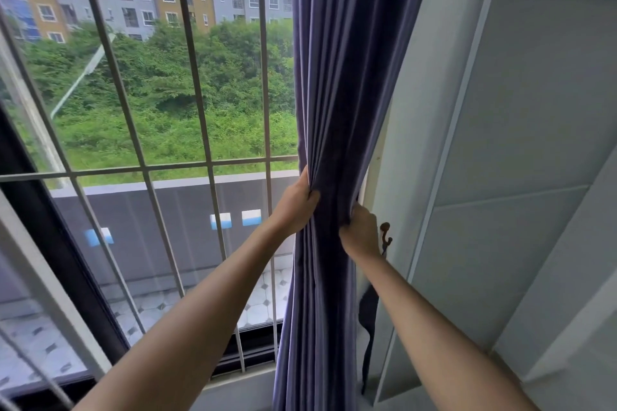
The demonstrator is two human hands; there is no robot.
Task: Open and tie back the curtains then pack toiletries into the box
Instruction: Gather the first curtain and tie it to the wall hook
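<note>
Barred window [140, 130] at left, green trees and apartment blocks beyond. Purple curtain [337, 77] bunched at window's right edge. Left hand [295, 203] curled round curtain's left folds, right hand [360, 232] gripping right folds, just below. Brown hook [385, 232] on white wall [534, 110] just beside right hand, dark tieback [367, 320] hanging beneath.

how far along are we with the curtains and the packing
Done: the purple curtain is pulled to the window's right side, so the glass is uncovered. In hand: the left hand and right hand grip it in a bunch beside the wall hook. Left: the dark tieback hangs loose, not around the curtain. No toiletries or box in view.
</note>
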